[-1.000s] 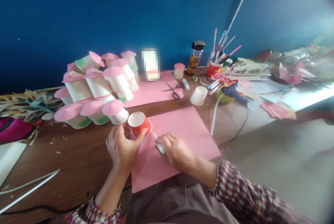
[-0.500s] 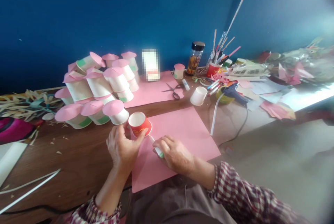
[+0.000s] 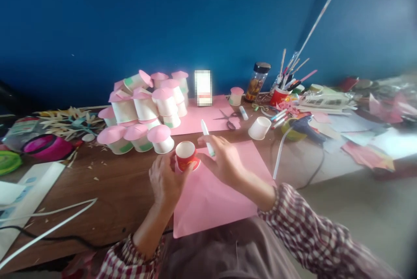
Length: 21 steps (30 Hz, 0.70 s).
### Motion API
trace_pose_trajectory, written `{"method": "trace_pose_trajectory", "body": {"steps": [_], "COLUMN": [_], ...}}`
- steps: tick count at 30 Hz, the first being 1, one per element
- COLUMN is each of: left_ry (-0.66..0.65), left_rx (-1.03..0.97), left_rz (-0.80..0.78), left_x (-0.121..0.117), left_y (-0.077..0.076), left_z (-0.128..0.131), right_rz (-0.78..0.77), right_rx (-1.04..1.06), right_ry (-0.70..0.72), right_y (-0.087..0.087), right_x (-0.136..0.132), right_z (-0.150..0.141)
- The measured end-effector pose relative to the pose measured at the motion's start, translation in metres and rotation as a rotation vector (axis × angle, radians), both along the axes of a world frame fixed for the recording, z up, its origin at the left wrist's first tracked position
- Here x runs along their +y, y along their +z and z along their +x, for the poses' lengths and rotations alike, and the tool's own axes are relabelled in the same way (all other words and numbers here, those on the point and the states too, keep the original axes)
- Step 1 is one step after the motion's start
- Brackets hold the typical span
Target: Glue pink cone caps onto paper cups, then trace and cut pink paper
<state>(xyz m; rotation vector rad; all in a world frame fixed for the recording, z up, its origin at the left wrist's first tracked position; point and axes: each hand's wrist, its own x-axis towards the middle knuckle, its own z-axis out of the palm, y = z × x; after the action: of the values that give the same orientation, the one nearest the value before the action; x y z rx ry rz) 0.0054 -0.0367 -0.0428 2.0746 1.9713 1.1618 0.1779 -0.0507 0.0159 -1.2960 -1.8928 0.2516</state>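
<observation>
My left hand (image 3: 168, 179) is closed around a red paper cup (image 3: 186, 162), which stands bottom-up at the upper left corner of a pink paper sheet (image 3: 211, 201). Between the fingers of my right hand (image 3: 224, 155) is a white marker (image 3: 205, 129) with a green end. The marker points up and away, apart from the cup. To the left and behind the cup, several white paper cups with pink cone tops (image 3: 159, 136) are grouped and stacked on the wooden table.
Scissors (image 3: 230, 119) lie on another pink sheet (image 3: 192, 121) at the back. A white paper cup (image 3: 259, 128), a glue gun (image 3: 302, 126), a jar (image 3: 258, 83) and a red pen cup (image 3: 280, 95) stand or lie to the right. A power strip (image 3: 39, 192) with cables is at left.
My right hand has lifted the marker off the cup's rim area, moving it up and turning its point away. My left hand still holds the red cup. The whole view has shifted left.
</observation>
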Motion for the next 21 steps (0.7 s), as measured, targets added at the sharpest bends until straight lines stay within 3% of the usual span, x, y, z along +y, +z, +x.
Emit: {"method": "trace_pose_trajectory", "body": {"steps": [4,9,16,18,21], "left_ry": [-0.03,-0.043,-0.121,-0.174,-0.199], "left_rx": [0.007,0.03,0.056,-0.047,-0.354], "left_rz": [0.043,0.064,-0.081,-0.129,-0.179], "left_x": [0.0,0.0,-0.002,-0.002,0.002], "left_y": [-0.003,-0.003,0.012,0.019,0.03], "left_z": [-0.002,-0.002,-0.011,-0.018,-0.027], "right_rz": [-0.073,-0.148,-0.145,-0.137,-0.139], "right_rx": [-0.002,0.029,-0.023,-0.037,-0.044], "right_ry": [0.032,0.022,-0.005,-0.005,-0.002], "right_y": [-0.003,-0.006,-0.003,-0.002,-0.001], "right_x": [0.02,0.021,0.021,0.021,0.021], "right_z": [-0.016,-0.02,-0.021,-0.021,-0.021]}}
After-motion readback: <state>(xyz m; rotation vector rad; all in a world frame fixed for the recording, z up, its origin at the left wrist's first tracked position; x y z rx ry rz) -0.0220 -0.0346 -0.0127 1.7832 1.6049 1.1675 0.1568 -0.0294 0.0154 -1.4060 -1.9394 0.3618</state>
